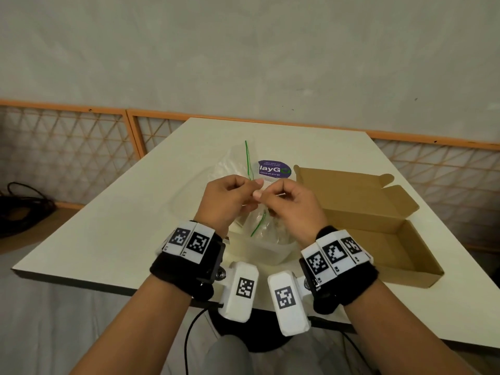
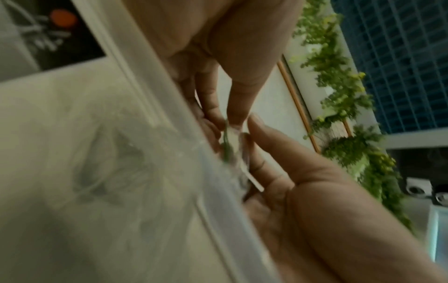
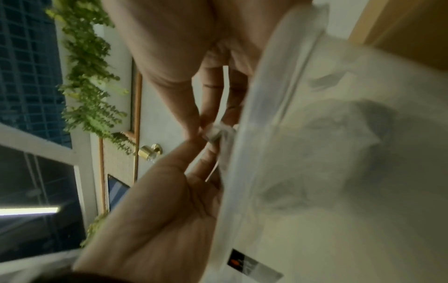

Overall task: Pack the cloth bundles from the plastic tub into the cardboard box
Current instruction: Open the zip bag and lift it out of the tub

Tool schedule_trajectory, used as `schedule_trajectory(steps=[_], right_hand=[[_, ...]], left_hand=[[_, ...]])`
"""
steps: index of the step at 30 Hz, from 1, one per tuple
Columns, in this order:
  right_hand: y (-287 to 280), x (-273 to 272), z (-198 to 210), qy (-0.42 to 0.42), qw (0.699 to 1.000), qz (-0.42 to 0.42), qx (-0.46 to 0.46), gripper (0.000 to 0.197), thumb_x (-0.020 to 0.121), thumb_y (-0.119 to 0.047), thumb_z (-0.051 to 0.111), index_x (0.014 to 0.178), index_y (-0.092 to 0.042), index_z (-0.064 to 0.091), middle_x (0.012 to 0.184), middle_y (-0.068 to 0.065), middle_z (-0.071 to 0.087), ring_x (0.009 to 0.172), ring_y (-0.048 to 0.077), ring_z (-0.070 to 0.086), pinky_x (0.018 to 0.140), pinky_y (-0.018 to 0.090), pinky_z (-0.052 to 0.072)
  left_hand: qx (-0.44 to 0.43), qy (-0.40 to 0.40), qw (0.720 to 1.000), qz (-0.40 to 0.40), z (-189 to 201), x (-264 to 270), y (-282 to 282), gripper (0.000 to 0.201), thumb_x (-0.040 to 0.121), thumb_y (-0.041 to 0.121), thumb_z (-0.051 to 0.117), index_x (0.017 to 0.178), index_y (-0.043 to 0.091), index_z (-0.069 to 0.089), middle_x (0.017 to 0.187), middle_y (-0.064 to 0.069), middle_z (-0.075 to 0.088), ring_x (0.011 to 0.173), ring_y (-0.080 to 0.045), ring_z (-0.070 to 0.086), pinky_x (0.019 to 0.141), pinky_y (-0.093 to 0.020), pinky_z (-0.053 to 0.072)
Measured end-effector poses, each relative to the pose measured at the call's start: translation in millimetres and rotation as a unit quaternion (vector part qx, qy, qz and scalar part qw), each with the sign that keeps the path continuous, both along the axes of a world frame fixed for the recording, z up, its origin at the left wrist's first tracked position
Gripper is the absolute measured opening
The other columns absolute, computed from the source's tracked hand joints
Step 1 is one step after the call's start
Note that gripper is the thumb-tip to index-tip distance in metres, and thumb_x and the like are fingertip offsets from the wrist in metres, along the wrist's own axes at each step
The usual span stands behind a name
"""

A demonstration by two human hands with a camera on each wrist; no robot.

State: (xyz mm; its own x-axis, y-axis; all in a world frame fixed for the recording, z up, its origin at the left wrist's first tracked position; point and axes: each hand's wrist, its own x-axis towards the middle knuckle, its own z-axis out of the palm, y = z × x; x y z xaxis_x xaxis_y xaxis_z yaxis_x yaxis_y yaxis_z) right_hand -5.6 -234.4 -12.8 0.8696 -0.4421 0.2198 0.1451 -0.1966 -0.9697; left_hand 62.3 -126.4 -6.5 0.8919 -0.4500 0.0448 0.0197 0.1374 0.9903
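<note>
On the white table (image 1: 121,212), both hands, left (image 1: 227,198) and right (image 1: 292,204), pinch a zip bag (image 1: 259,226) over the tub (image 1: 259,253) (cloth inside, probably). Next: carry it right into the box (image 1: 378,239).

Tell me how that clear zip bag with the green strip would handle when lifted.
The clear bag probably hangs limp: both hands pinch only its top edge. Its thin, glossy film looks slippery. It seems light.

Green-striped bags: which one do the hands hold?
The raised bag, pinched by left hand and right hand; the other bag lies in the plastic tub.
</note>
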Motion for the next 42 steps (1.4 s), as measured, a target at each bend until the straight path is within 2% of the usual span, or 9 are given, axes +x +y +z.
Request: schedule_trajectory(steps=[4,17,23,26,28,31,34,39,42], right_hand=[[-2.4,1.6,2.5,0.007,0.999,-0.005,0.042,0.012,0.076,-0.018,0.075,0.084,-0.013,0.067,0.073,0.002,0.06,0.062,0.008,0.056,0.055,0.018,0.046],[-6.3,1.8,12.8,0.016,0.98,-0.009,0.198,0.009,0.087,-0.002,0.06,0.078,-0.004,0.063,0.068,0.007,0.064,0.054,0.009,0.061,0.057,0.024,0.056],[-22.4,3.0,19.6,0.02,0.959,-0.034,0.281,0.013,0.095,-0.003,0.046,0.083,-0.007,0.05,0.064,0.006,0.068,0.055,0.014,0.066,0.049,0.024,0.056],[-36.1,2.8,30.7,0.017,0.924,-0.006,0.382,0.01,0.098,-0.005,0.04,0.094,-0.003,0.049,0.068,0.011,0.069,0.056,0.017,0.069,0.048,0.023,0.054],[-39.8,5.2,41.8,0.038,0.913,0.022,0.405,0.021,0.1,-0.01,0.037,0.091,-0.001,0.053,0.059,0.008,0.068,0.052,0.013,0.067,0.047,0.021,0.053],[-32.1,13.1,55.1,0.102,0.915,0.041,0.389,0.031,0.1,-0.021,0.038,0.077,-0.007,0.054,0.043,0.0,0.054,0.041,0.007,0.048,0.04,0.018,0.046],[-26.6,15.8,62.0,0.123,0.93,0.035,0.344,0.024,0.096,-0.023,0.048,0.075,-0.012,0.051,0.039,-0.002,0.044,0.03,0.006,0.036,0.032,0.016,0.033],[-42.5,1.8,64.8,0.159,0.97,0.089,0.163,0.019,0.088,-0.031,0.058,0.085,-0.014,0.051,0.046,-0.006,0.059,0.037,0.005,0.045,0.045,0.018,0.043],[-52.7,7.8,59.5,0.166,0.984,0.032,0.052,0.016,0.083,-0.022,0.068,0.082,-0.017,0.053,0.049,-0.007,0.054,0.038,0.007,0.042,0.045,0.02,0.039]], left_hand=[[-0.008,0.035,0.998,-0.048,1.7,0.6,6.1,0.007,0.086,0.015,0.066,0.081,0.011,0.068,0.081,-0.004,0.069,0.069,-0.012,0.066,0.063,-0.018,0.053],[-0.121,0.1,0.986,-0.052,-0.3,4.1,10.5,0.02,0.091,0.009,0.058,0.071,0.009,0.059,0.085,-0.007,0.065,0.074,-0.013,0.06,0.07,-0.021,0.056],[-0.231,0.191,0.949,-0.101,1.9,2.6,22.2,0.019,0.097,0.014,0.044,0.084,0.01,0.057,0.078,0.001,0.069,0.076,-0.01,0.067,0.078,-0.028,0.056],[-0.265,0.222,0.93,-0.125,2.1,0.8,28.6,0.01,0.087,0.013,0.047,0.078,0.011,0.05,0.073,-0.001,0.053,0.071,-0.014,0.054,0.08,-0.032,0.052],[-0.246,0.213,0.936,-0.133,6.1,-4.0,28.9,0.006,0.079,0.016,0.05,0.075,0.015,0.046,0.063,0.001,0.037,0.059,-0.013,0.04,0.066,-0.029,0.047],[-0.155,0.114,0.977,-0.092,18.0,-14.4,18.1,0.011,0.089,0.021,0.057,0.084,0.019,0.048,0.051,0.008,0.034,0.039,-0.007,0.035,0.05,-0.021,0.04],[-0.106,0.037,0.994,0.003,27.6,-10.3,9.5,0.016,0.092,0.021,0.059,0.077,0.017,0.055,0.048,0.009,0.041,0.037,-0.003,0.038,0.044,-0.015,0.039],[-0.276,0.239,0.93,-0.046,30.8,10.9,23.3,0.023,0.097,0.013,0.044,0.079,0.017,0.057,0.067,0.002,0.06,0.055,-0.007,0.059,0.056,-0.021,0.054],[-0.181,0.208,0.958,-0.074,21.5,-0.5,14.5,0.02,0.094,0.009,0.042,0.08,0.017,0.055,0.056,0.006,0.056,0.05,-0.005,0.055,0.05,-0.018,0.048]])
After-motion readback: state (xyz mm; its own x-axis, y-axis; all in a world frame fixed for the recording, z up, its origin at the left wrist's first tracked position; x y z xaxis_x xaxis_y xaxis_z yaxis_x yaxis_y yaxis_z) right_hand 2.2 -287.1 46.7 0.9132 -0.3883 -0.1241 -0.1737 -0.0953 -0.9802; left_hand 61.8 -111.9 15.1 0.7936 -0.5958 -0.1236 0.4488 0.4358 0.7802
